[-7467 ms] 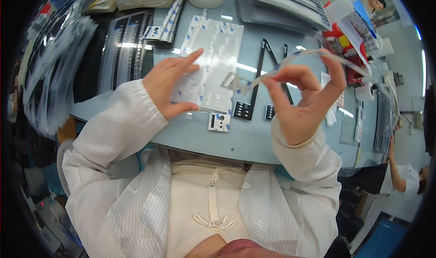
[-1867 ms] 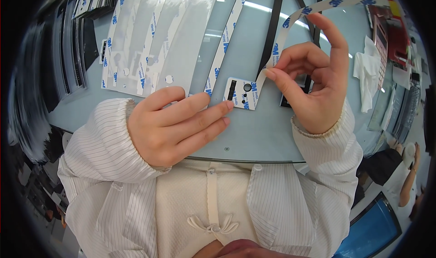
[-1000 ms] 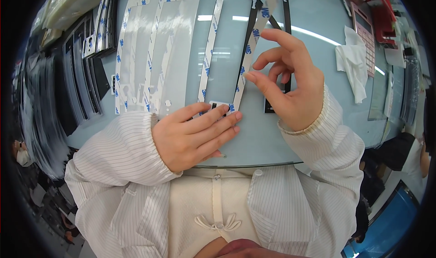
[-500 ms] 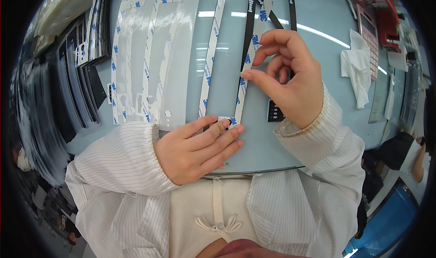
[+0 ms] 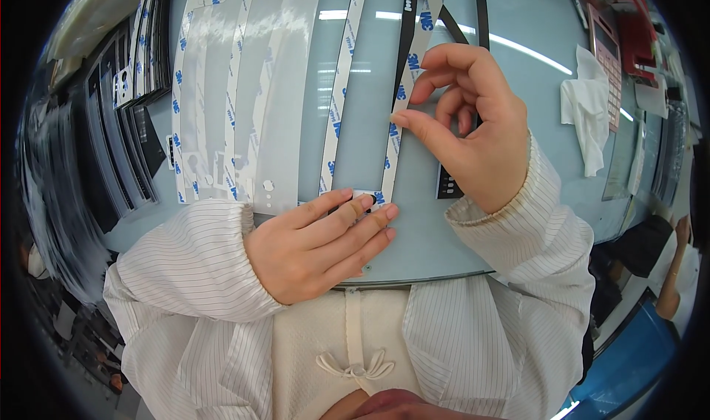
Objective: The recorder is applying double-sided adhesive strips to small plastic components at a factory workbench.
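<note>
One blue-marked white tape [image 5: 401,91], mid-desk, running from close to the desk's [image 5: 436,250] near edge toward its far edge, long axis leaning slightly right; it lies just left of the right hand [image 5: 477,128], the nearer one; right thumb tip on the tape, other fingers curled beside it; can't tell if that's a pinch or only a press; left hand [image 5: 303,246] unclenched, fingers spread over the small white plate [image 5: 380,196] at the tape's near end; beyond the thumb, tape veers right of the black strip [image 5: 404,43]; second taped strip [image 5: 338,102] to the left, roughly parallel; clear sheet [image 5: 288,124] farther left; white tissue [image 5: 586,117] and pink calculator [image 5: 606,58] toward the desk's right edge.
</note>
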`<state>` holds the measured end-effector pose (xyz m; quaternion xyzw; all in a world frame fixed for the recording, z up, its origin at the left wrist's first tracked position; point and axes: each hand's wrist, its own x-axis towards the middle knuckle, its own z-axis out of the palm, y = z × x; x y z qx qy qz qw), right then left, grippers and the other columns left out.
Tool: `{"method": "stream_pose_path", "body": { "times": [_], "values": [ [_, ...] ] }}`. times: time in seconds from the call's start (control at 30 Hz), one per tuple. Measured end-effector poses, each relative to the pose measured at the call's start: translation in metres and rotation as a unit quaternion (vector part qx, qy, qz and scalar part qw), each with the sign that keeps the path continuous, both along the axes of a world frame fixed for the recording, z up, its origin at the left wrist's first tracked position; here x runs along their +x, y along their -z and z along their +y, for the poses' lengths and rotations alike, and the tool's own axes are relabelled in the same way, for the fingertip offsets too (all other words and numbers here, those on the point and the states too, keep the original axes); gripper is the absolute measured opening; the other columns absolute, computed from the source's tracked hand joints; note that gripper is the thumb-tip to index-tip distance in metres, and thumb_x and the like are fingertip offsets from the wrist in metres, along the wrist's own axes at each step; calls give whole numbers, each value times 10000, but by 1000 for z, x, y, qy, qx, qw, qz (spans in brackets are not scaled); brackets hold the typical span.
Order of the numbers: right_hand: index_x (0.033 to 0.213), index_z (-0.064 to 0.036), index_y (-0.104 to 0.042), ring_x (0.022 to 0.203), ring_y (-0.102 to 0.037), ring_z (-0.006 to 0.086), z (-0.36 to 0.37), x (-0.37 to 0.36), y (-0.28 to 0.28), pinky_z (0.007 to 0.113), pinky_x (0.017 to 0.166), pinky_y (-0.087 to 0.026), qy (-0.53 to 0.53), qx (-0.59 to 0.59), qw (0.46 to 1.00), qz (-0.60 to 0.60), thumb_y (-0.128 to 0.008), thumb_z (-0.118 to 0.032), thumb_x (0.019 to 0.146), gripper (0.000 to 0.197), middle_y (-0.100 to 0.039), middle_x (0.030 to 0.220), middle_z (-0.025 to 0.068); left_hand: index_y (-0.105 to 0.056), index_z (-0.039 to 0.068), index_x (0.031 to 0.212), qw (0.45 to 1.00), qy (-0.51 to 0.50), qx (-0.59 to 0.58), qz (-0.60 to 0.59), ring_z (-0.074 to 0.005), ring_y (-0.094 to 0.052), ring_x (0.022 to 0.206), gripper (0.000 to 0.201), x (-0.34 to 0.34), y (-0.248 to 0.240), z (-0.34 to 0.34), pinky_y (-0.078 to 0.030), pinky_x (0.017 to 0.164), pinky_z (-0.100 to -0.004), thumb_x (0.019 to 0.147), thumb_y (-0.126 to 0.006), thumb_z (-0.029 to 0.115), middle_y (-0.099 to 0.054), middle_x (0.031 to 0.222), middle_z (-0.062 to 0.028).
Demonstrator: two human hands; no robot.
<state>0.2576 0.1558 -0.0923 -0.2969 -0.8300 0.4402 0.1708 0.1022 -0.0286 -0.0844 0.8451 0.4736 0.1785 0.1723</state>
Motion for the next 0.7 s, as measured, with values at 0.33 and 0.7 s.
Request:
{"method": "stream_pose_path", "body": {
  "times": [0.33, 0.7],
  "values": [
    [1070, -29, -635, 556, -432, 2, 5, 0, 3, 164, 487, -307, 0, 82, 997, 14, -801, 8, 757, 356, -656, 841, -11, -631, -10, 1241, 1000, -7, -10, -9, -273, -593, 1165, 461, 1, 0, -3, -464, 1051, -403, 844, -646, 224, -611, 1333, -146],
    [902, -41, -705, 510, -460, 66, 19, -7, 8, 215, 461, -353, -4, 223, 974, 32, -802, -68, 769, 168, -642, 767, 16, -611, -10, 1270, 1000, 8, -21, -12, -281, -583, 1190, 551, -2, 1, -1, -441, 1076, -412, 775, -679, 222, -587, 1366, -148]
  ]
}}
